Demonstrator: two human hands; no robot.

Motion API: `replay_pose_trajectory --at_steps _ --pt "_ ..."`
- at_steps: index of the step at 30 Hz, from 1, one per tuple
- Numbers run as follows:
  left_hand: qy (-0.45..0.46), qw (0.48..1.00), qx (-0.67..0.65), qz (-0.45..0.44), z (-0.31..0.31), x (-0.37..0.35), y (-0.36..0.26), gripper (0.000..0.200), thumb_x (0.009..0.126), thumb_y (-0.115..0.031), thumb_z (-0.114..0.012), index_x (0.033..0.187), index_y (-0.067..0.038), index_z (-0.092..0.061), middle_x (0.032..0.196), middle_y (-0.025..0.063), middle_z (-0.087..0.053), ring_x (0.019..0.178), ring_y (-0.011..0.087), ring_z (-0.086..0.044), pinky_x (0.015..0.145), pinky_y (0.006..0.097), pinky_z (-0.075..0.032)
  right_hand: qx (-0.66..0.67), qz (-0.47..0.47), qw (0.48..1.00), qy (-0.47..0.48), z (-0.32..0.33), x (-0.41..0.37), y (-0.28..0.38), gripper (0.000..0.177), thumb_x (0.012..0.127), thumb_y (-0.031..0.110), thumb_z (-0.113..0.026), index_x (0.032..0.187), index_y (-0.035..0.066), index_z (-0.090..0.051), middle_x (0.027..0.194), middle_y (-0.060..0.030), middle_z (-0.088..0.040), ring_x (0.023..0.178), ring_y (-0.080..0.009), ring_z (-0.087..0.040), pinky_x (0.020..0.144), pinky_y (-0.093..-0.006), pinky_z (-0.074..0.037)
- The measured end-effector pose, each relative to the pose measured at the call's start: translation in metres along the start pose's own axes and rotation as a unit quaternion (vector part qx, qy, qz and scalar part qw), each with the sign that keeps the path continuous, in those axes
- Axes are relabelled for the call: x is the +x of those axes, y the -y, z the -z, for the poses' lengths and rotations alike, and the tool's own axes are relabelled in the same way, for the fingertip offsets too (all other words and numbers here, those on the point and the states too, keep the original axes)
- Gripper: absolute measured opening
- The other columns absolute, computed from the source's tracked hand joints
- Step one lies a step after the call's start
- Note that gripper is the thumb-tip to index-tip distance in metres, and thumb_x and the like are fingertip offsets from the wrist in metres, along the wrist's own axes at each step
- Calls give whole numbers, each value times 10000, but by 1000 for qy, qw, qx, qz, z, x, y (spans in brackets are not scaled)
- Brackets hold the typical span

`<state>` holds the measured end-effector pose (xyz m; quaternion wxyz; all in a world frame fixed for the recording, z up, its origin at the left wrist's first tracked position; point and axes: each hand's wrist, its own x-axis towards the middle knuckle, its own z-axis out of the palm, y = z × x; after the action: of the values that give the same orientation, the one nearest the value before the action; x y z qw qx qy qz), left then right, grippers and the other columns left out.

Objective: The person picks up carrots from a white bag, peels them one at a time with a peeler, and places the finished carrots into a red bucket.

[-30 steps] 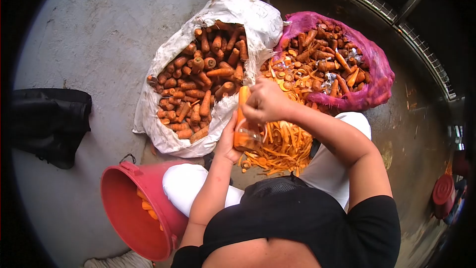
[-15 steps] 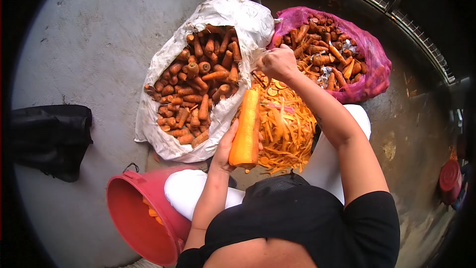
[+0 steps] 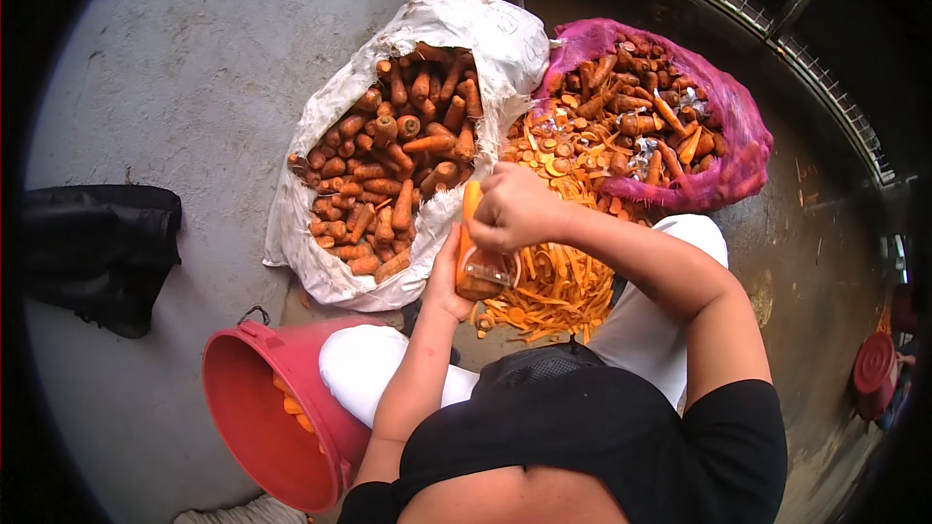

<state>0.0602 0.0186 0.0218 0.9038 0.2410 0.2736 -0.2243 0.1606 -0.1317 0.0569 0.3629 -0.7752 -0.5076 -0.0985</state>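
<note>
My left hand (image 3: 448,279) is wrapped round the lower part of a large carrot (image 3: 470,202), which stands almost upright over my lap. Bright orange flesh shows where its skin is off. My right hand (image 3: 517,208) is closed on a peeler (image 3: 488,272), its metal blade against the carrot's lower side. The blade is slightly blurred, and the fingers hide the handle. Below and behind the hands lies a heap of carrot peelings (image 3: 558,291), with cut carrot ends among them.
A white sack (image 3: 291,233) full of unpeeled carrots lies open ahead on the left. A pink mesh sack (image 3: 748,150) holds more carrots and scraps at right. Beside my left knee a red bucket (image 3: 335,408) lies tipped, with peeled carrots inside. Black cloth (image 3: 102,252) lies at far left.
My right hand has come down from beyond the carrot's far end to its near part, bringing the peeler onto it. The left hand still holds the carrot.
</note>
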Motion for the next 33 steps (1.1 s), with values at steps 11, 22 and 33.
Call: replay_pose_trajectory --at_steps 11,22,33 --pt "29 990 136 -18 -14 -23 3 475 985 -450 -368 1184 -37 -493 925 128 -628 746 232 -665 605 336 -560 -165 -54 978 -112 11 8 -60 327 746 200 -571 424 153 -544 394 -9 -438 401 -187 -446 530 -375 -418" --pt "60 996 67 -24 -8 -20 -6 513 967 -476 -414 1245 -48 -458 989 132 -606 806 266 -667 712 380 -575 21 -292 955 -45 20 11 -61 358 820 302 -536 556 121 -696 404 -53 -528 343 -201 -500 429 -327 -441" --pt "73 996 60 7 -11 -11 -4 433 990 -432 -370 1210 -84 -505 1080 86 -614 924 210 -647 765 365 -567 14 38 999 -26 8 0 9 301 688 233 -629 418 133 -541 443 -41 -480 475 -226 -494 537 -354 -365"
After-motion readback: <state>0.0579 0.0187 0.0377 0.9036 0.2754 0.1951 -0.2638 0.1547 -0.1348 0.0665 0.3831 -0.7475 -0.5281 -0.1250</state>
